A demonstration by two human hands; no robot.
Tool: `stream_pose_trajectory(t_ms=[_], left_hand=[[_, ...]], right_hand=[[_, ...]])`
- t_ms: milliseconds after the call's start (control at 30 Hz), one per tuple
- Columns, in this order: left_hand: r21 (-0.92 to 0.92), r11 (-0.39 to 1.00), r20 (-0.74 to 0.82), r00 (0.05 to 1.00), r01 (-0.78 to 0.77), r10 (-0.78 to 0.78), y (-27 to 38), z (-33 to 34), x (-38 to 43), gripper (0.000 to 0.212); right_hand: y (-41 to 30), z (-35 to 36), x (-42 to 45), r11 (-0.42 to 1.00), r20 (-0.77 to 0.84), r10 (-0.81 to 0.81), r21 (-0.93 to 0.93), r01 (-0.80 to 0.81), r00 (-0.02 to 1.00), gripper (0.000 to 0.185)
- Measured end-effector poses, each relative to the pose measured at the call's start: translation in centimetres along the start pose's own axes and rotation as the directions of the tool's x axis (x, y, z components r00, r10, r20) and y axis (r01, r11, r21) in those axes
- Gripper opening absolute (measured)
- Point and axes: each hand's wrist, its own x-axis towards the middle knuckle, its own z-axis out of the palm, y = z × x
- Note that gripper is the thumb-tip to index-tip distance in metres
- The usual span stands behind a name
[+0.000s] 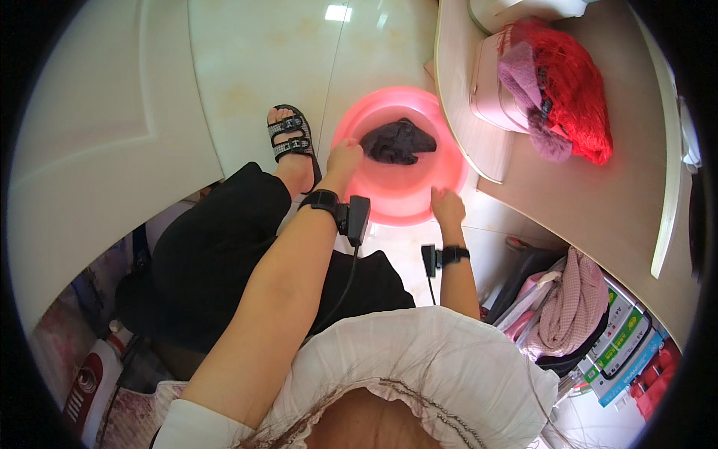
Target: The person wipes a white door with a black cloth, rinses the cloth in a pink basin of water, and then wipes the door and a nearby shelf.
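A pink plastic basin [387, 193] is in front of me, over the tiled floor. In its bottom, towards the far side, lies a bunched dark cloth [395, 143]; whether there is water around it I cannot tell. My left hand [343, 161] is curled at the basin's left rim, beside the cloth. At the near right rim, my right hand [448, 209] grips the edge, its fingertips partly hidden. A black strap with a small cabled box [357, 220] is on my left wrist, and a similar black device [431, 260] is on my right.
A wooden shelf unit [634, 185] curves close along the basin's right, bearing a pink box [487, 84] and a red stringy bundle [583, 95]. Below it sit a checked pink cloth [578, 303] and paper packs [622, 342]. A pale panel [101, 112] stands left of my sandalled foot [290, 134].
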Motion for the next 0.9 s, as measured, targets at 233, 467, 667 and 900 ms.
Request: stream_pose_trajectory(t_ms=[233,467,667,900], left_hand=[[0.566,0.769,0.033,0.941,-0.296,0.338,0.5,1.5,-2.2,0.044],[-0.009,0.996,0.185,0.979,0.094,-0.091,-1.0,5.7,1.0,0.058],[-0.325,0.912,0.200,0.961,0.249,-0.191,1.1,3.7,-2.2,0.062],[-0.566,0.713,0.470,0.873,0.414,-0.133,1.1,6.4,-1.6,0.037]], right_hand=[[-6.3,3.2,8.5,0.912,-0.397,0.156,0.411,0.023,0.904,0.066],[-6.8,11.3,12.1,0.183,0.141,-0.007,0.973,-0.137,0.990,0.034],[-13.4,1.8,0.6,0.044,0.388,-0.245,0.920,-0.389,0.889,0.033],[-13.3,-0.3,-2.7,0.218,-0.004,-0.090,0.976,0.024,0.996,0.040]])
